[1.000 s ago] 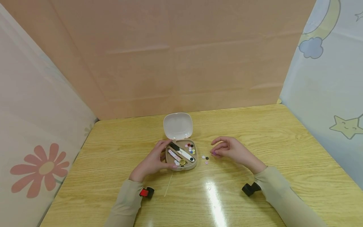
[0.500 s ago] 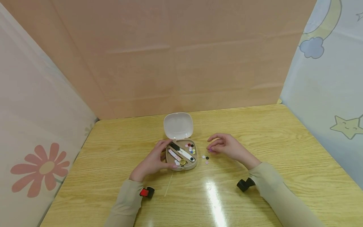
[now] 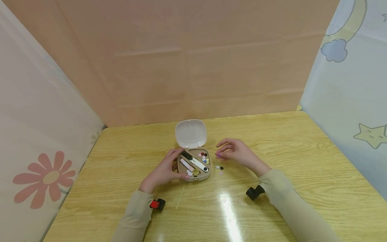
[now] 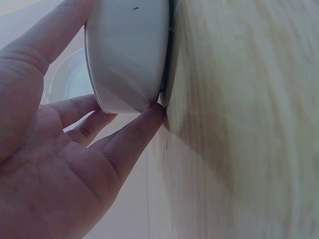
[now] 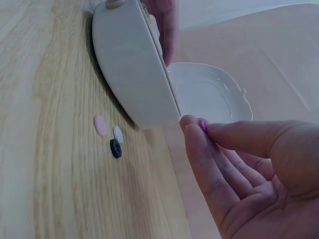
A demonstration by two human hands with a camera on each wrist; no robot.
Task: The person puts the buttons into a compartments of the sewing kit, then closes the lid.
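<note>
A purple button point(image 5: 204, 125) is pinched between thumb and forefinger of my right hand point(image 3: 237, 153), just right of a sewing box point(image 3: 195, 179) with its lid point(image 3: 191, 133) raised. My left hand point(image 3: 163, 171) grips the box's left side, thumb at the front and fingers at the back corner. In the box lie a white-handled tool with a black end point(image 3: 198, 164), a rolled tape measure point(image 3: 186, 165), a gold ring-shaped piece point(image 3: 195, 172) and several coloured buttons point(image 3: 205, 160) in the right compartment. The left wrist view shows fingertips against the box wall point(image 4: 127, 55).
On the wooden table point(image 3: 272, 144), right of the box, lie a black button point(image 5: 115, 148), a white button point(image 5: 118, 134) and a pink button point(image 5: 100, 125). A thin pale stick point(image 3: 180, 197) lies in front of the box. A pink curtain point(image 3: 193, 60) hangs behind the table.
My right hand has moved left and slightly away from me, carrying the purple button closer to the box. The left hand has kept its hold on the box.
</note>
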